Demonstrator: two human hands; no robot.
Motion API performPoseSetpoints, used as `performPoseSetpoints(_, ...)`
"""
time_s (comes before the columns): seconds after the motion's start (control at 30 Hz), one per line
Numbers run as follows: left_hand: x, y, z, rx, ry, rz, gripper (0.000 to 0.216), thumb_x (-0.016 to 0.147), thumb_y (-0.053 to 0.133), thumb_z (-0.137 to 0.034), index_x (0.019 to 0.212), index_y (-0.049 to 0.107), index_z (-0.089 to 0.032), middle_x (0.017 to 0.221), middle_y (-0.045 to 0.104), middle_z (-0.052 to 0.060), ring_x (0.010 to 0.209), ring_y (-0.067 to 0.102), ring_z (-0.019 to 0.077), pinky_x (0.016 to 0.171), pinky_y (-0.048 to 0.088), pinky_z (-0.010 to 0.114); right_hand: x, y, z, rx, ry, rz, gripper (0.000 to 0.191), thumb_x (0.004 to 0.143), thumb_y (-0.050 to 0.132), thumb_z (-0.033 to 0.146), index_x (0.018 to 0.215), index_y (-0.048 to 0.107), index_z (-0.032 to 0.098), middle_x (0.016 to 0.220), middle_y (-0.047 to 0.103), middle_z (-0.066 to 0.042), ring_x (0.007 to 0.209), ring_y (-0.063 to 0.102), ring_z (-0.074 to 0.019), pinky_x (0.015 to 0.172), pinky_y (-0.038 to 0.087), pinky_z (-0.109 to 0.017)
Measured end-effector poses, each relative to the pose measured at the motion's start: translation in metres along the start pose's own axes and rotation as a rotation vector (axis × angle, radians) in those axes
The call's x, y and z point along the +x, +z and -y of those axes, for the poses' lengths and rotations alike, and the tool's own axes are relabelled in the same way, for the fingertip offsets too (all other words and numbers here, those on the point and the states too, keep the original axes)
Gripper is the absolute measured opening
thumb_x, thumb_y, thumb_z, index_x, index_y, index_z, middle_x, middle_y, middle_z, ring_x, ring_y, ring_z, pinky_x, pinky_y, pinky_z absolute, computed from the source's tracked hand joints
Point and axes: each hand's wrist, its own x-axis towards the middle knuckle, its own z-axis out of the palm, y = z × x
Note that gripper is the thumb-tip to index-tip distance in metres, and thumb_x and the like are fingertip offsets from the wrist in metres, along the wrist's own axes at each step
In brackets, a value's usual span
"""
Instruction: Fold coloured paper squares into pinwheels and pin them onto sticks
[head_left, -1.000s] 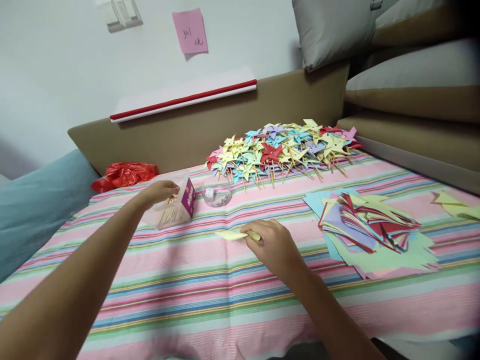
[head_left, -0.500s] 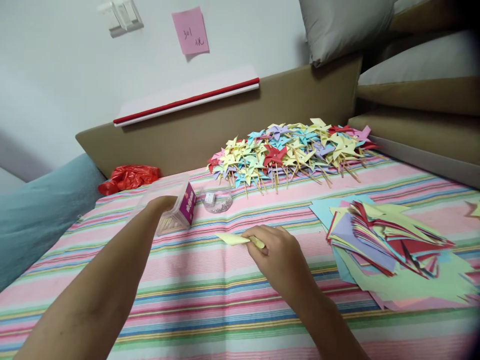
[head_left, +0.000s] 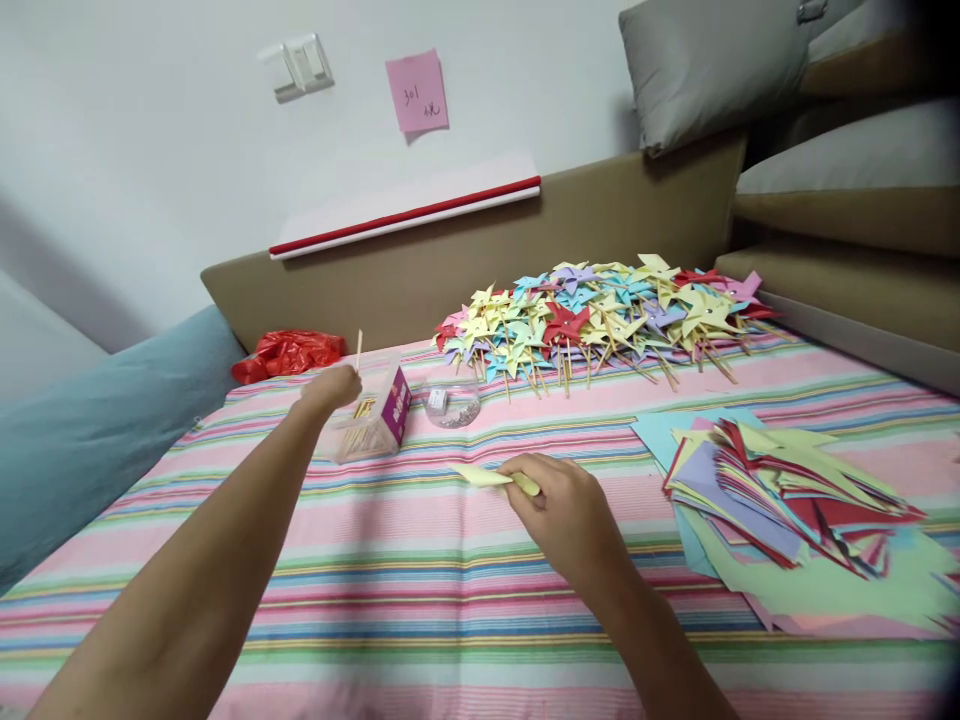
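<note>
My left hand [head_left: 334, 385] is closed on a thin wooden stick [head_left: 359, 345] that points upward, just above a clear plastic box [head_left: 367, 438] with a purple label. More sticks lie inside that box. Over the striped cloth, my right hand [head_left: 559, 495] pinches a folded pale yellow paper pinwheel [head_left: 484, 476], its blades sticking out on both sides of the fingers. To the right of the box is a round clear container [head_left: 452, 405] holding small metallic pieces and a white label.
A heap of finished paper pinwheels [head_left: 600, 310] on sticks lies at the back. Loose coloured paper sheets [head_left: 780, 500] are piled at right. A crumpled red plastic bag [head_left: 289, 355] sits at back left. Grey cushions [head_left: 705, 75] are stacked back right.
My left hand has risen out of the plastic box with a stick in its fingers. My right hand still holds the yellow pinwheel. The view has shifted slightly.
</note>
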Motion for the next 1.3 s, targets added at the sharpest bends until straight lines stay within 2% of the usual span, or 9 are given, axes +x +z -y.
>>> performPoseSetpoints(0.17, -0.083, -0.030, 0.010, -0.140, -0.023, -0.351, 0.030, 0.105, 0.032, -0.037, 0.099, 0.056, -0.021, 0.101, 0.073, 0.005, 0.095, 0.068, 0.0218, 0.086, 0.049, 0.034, -0.005, -0.013, -0.014, 0.028, 0.077, -0.008, 0.016, 0.086, 0.061, 0.020, 0.093, 0.076, 0.024, 0.088, 0.078, -0.001, 0.073, 0.065, -0.0221, 0.065, 0.039, -0.030)
performPoseSetpoints(0.23, -0.133, -0.018, 0.000, -0.498, 0.121, -0.437, 0.023, 0.102, 0.041, -0.038, 0.096, 0.054, -0.022, 0.087, 0.071, 0.003, 0.085, 0.068, 0.0193, 0.080, 0.049, 0.030, -0.009, -0.019, -0.020, 0.037, 0.145, -0.056, 0.017, 0.086, 0.062, 0.028, 0.093, 0.077, 0.024, 0.081, 0.077, -0.002, 0.067, 0.064, -0.0215, 0.063, 0.040, -0.030)
performPoseSetpoints(0.33, -0.195, 0.021, -0.031, -0.789, 0.197, -0.215, 0.020, 0.102, 0.042, -0.036, 0.101, 0.055, -0.021, 0.077, 0.068, 0.000, 0.075, 0.066, 0.0175, 0.076, 0.049, 0.029, -0.014, -0.027, -0.027, 0.070, 0.302, -0.143, 0.024, 0.083, 0.065, 0.041, 0.093, 0.078, 0.023, 0.065, 0.070, -0.001, 0.055, 0.056, -0.0191, 0.056, 0.039, -0.030)
performPoseSetpoints(0.43, -0.225, 0.055, -0.062, -0.928, 0.203, 0.002, 0.020, 0.103, 0.041, -0.034, 0.108, 0.055, -0.021, 0.087, 0.072, 0.002, 0.078, 0.068, 0.0171, 0.074, 0.049, 0.029, -0.018, -0.032, -0.028, 0.264, 0.411, -0.233, 0.033, 0.078, 0.072, 0.049, 0.094, 0.077, 0.020, 0.069, 0.071, -0.003, 0.060, 0.059, -0.0198, 0.056, 0.041, -0.029)
performPoseSetpoints(0.63, -0.235, 0.061, -0.079, -1.043, 0.292, 0.104, 0.020, 0.104, 0.041, -0.031, 0.107, 0.059, -0.022, 0.092, 0.072, 0.001, 0.075, 0.065, 0.0140, 0.075, 0.049, 0.027, -0.022, -0.039, -0.021, 0.634, 0.372, -0.236, 0.031, 0.077, 0.082, 0.046, 0.095, 0.075, 0.022, 0.073, 0.070, 0.000, 0.062, 0.055, -0.0137, 0.054, 0.037, -0.024)
performPoseSetpoints(0.77, -0.242, 0.057, -0.081, -1.035, 0.344, 0.105, 0.021, 0.105, 0.041, -0.029, 0.107, 0.062, -0.023, 0.089, 0.070, 0.000, 0.076, 0.063, 0.0131, 0.074, 0.048, 0.025, -0.017, -0.047, -0.007, 0.719, 0.178, -0.219, 0.009, 0.084, 0.080, 0.032, 0.090, 0.075, 0.029, 0.092, 0.073, 0.002, 0.084, 0.063, -0.0138, 0.071, 0.046, -0.024)
performPoseSetpoints(0.97, -0.248, 0.060, -0.080, -0.906, 0.344, -0.013, 0.020, 0.102, 0.044, -0.024, 0.102, 0.064, -0.023, 0.088, 0.072, 0.001, 0.077, 0.066, 0.0155, 0.072, 0.047, 0.026, -0.008, -0.071, 0.035, 0.555, -0.165, -0.024, 0.014, 0.090, 0.073, 0.018, 0.093, 0.076, 0.032, 0.102, 0.072, 0.001, 0.104, 0.064, -0.0164, 0.091, 0.048, -0.029)
performPoseSetpoints(1.17, -0.243, 0.060, -0.068, -0.932, 0.222, -0.141, 0.018, 0.102, 0.046, -0.027, 0.110, 0.062, -0.024, 0.093, 0.075, 0.001, 0.077, 0.068, 0.0163, 0.070, 0.050, 0.026, -0.011, -0.095, 0.063, 0.439, -0.240, 0.330, 0.015, 0.092, 0.071, 0.015, 0.096, 0.075, 0.029, 0.091, 0.073, 0.002, 0.089, 0.067, -0.0145, 0.078, 0.051, -0.027)
performPoseSetpoints(1.3, -0.245, 0.056, -0.065, -0.863, 0.351, -0.190, 0.018, 0.098, 0.049, -0.023, 0.104, 0.066, -0.023, 0.094, 0.076, 0.004, 0.082, 0.070, 0.0204, 0.071, 0.051, 0.029, -0.012, -0.085, 0.066, 0.414, -0.303, 0.071, 0.014, 0.091, 0.071, 0.013, 0.095, 0.074, 0.026, 0.092, 0.073, 0.000, 0.092, 0.067, -0.0181, 0.082, 0.052, -0.033)
